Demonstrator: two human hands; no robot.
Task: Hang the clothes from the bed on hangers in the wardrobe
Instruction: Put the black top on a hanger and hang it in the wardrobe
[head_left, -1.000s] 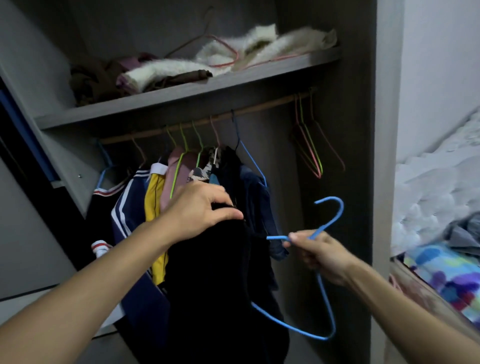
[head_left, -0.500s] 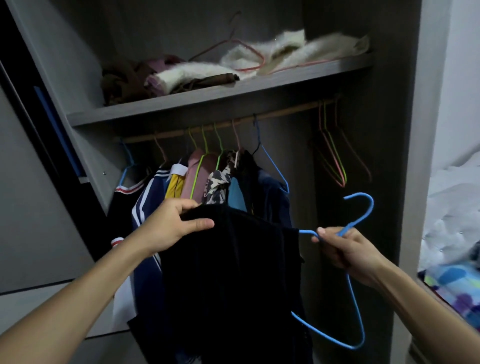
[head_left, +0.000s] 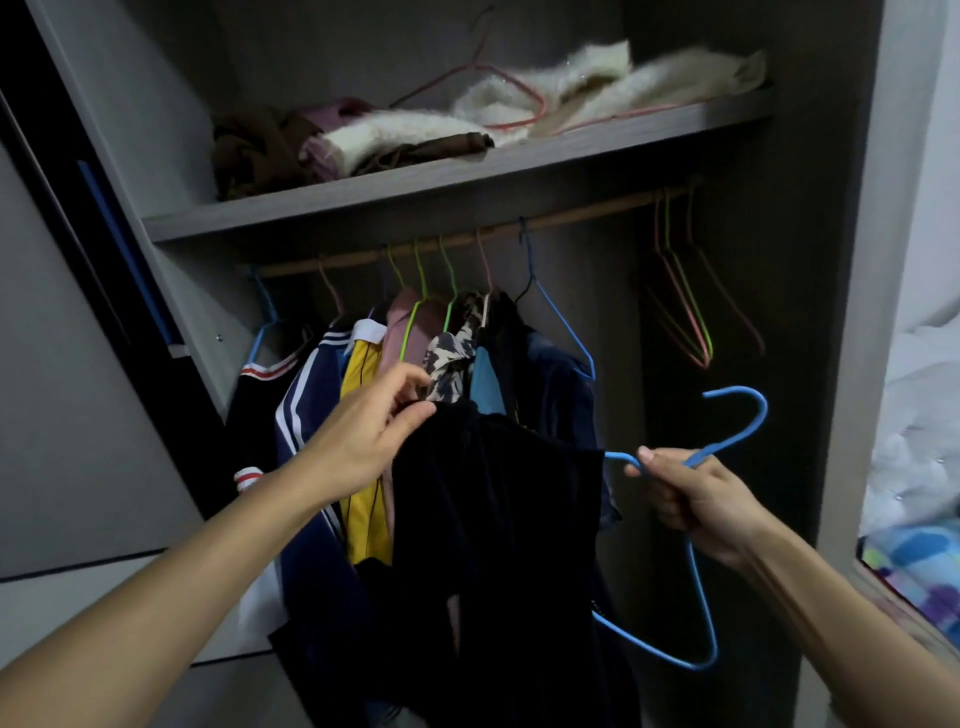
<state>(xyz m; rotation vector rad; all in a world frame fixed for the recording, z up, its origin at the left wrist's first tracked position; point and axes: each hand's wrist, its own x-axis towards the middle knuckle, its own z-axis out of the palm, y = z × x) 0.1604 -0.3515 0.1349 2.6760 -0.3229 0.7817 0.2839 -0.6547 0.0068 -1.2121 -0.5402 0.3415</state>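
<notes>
My left fingers (head_left: 402, 387) and thumb were pinched on the top edge of the black garment (head_left: 493, 545), holding it up in front of the wardrobe so that it hung down in dark folds between my two forearms. My left hand (head_left: 363, 441) was raised in front of the clothes already on the rail, and I cannot say whether it touched them.

My right fingers (head_left: 670, 499) were curled round the blue hanger (head_left: 730, 440) where the neck meets the shoulder, thumb on top. My right hand (head_left: 691, 499) held it tilted, with the hook up and to the right and the long wire loop dropping below my wrist. One tip of the hanger pointed at the garment's right edge; whether it had entered the cloth I could not tell.

Behind my hands the wooden rail (head_left: 571, 213) carried a bunch of hung clothes: a navy jacket with white stripes (head_left: 311, 395), a yellow piece (head_left: 361, 374), a leopard-print piece (head_left: 449, 364) and darker things beside them. Well to the right on the same rail hung a few bare pink and green hangers (head_left: 696, 322).

Above the rail, the grey shelf (head_left: 415, 182) held crumpled brown cloth, fluffy white fabric (head_left: 545, 98) and a loose pink wire hanger. At the far right, past the wardrobe's side panel, lay the bed with white bedding (head_left: 914, 441) and a bright patterned cloth (head_left: 919, 566).
</notes>
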